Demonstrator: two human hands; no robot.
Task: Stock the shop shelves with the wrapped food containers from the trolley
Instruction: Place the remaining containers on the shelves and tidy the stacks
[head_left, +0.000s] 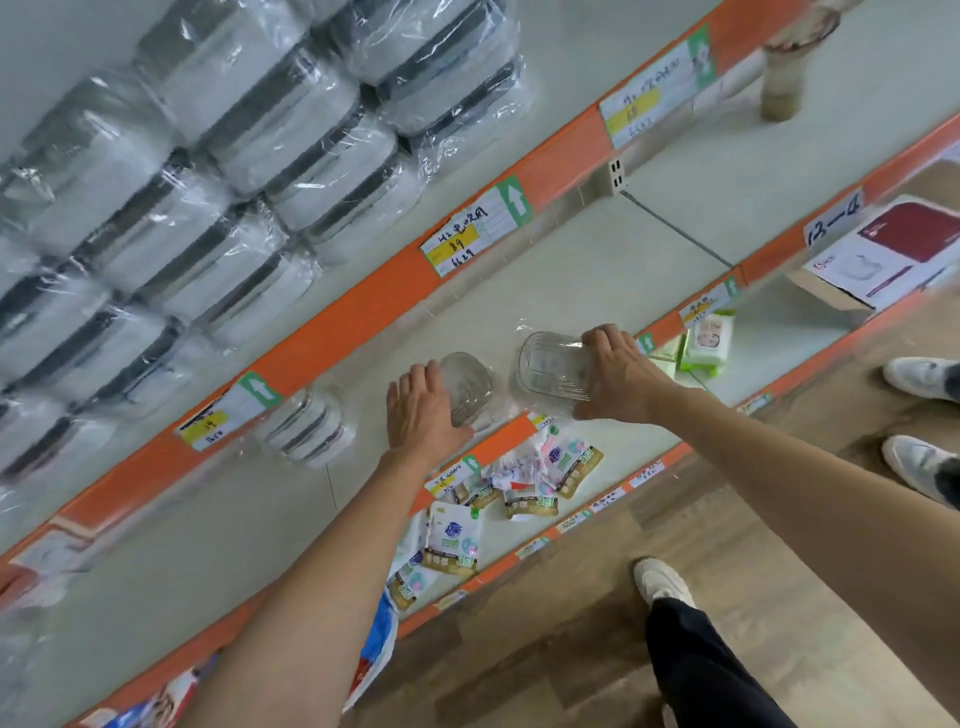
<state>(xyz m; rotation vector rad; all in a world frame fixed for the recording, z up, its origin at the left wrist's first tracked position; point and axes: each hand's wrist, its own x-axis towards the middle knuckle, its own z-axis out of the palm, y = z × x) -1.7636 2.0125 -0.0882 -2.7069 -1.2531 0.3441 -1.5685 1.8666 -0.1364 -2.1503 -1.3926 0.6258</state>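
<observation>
Gripping clear wrapped container (553, 366), right hand (618, 371) curls round its edge above middle shelf (571, 270). Left hand (423, 410), fingers fairly straight, rests against smaller container (467, 384), seemingly on shelf.

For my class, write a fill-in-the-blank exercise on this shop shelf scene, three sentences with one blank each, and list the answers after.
1. The right hand grips a wrapped clear container over the ____ shelf edge.
2. The left hand rests on a ____ clear container.
3. The green labels on the shelf edges show white ____.

Answers: orange; second; arrows
</observation>
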